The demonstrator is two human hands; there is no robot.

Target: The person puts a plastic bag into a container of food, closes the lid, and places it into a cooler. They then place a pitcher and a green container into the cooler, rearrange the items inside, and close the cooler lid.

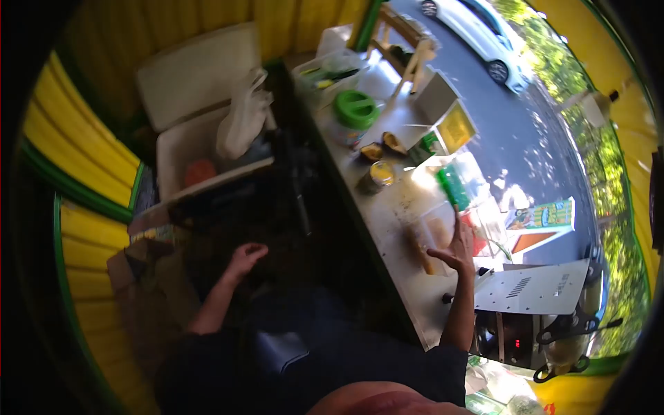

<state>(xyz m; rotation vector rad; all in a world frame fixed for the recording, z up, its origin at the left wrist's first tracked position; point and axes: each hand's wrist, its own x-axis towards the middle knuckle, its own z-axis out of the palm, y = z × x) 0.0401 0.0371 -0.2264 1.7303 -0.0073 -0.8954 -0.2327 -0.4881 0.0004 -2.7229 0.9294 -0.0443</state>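
My right hand (455, 254) rests on the white counter (387, 214), fingers touching a clear plastic container (434, 232) with a tan, stick-like item (418, 250) beside it. My left hand (245, 259) hangs over the dark floor space to the left, fingers loosely curled, holding nothing that I can see. Further along the counter lie two avocado halves (382, 148) and a small tin (377, 176). A jar with a green lid (355, 111) stands behind them.
An open white cooler (200, 149) with a white plastic bag (242, 117) stands at the left. A metal machine (532, 311) sits at the counter's near end. Yellow walls surround the stall; a street with a white car (481, 34) lies beyond.
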